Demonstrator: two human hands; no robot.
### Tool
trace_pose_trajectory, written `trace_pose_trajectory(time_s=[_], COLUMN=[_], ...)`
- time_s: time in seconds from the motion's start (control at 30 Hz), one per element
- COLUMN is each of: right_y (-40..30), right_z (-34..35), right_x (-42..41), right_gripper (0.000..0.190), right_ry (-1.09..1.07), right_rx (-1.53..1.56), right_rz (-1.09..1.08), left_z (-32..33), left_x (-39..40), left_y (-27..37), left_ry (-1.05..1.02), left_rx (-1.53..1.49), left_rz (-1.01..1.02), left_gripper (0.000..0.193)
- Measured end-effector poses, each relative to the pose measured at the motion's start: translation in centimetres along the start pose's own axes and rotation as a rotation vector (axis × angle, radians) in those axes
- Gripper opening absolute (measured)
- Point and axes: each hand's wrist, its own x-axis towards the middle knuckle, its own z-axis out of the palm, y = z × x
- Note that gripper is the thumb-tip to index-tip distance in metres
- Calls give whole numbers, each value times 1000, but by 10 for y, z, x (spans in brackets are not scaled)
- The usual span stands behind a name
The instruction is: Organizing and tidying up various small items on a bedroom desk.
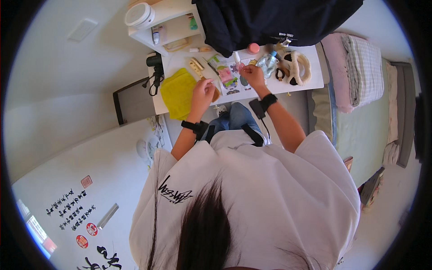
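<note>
My left hand (203, 91) is over the white desk (280, 88), beside a yellow-green cloth (179, 92) and partly over a wooden hairbrush (216, 95); whether it holds anything is unclear. My right hand (252, 75) has its fingertips together at a small pinkish bottle with a white cap (237, 57), and the grip itself is hard to make out. Between the hands lie a pink and green packet (225, 73) and a sheet with printed pictures (243, 81). A gold hair clip (196, 65) lies above my left hand. Right of my right hand is a shiny pale blue pouch (267, 64).
A fluffy headband (301, 68) and a dark hair tie (279, 74) lie at the desk's right. A black garment (270, 23) hangs over its far side. Shelves (175, 28) stand at the far left, near a black hair dryer (155, 67). A bed (361, 135) is at right.
</note>
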Motion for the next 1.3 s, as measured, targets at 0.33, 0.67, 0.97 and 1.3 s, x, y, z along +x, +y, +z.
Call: trace_pose_trajectory(time_s=[0.33,0.67,0.97,1.3], right_y=[-110,-127,-92,-68], right_z=[11,15,-4,-19], right_x=[-46,-36,-45,-46], right_gripper=[24,42,33,34], right_ry=[-16,-92,-192,-74], right_rx=[-48,-120,-174,-133], right_rz=[-305,-314,-242,-238], left_z=[5,-47,-92,-89], left_x=[49,76,162,188], left_y=[21,12,19,30], left_ry=[130,424,440,342], left_rx=[-629,-560,-97,94], left_rz=[-238,-130,179,240], left_gripper=[27,22,22,22])
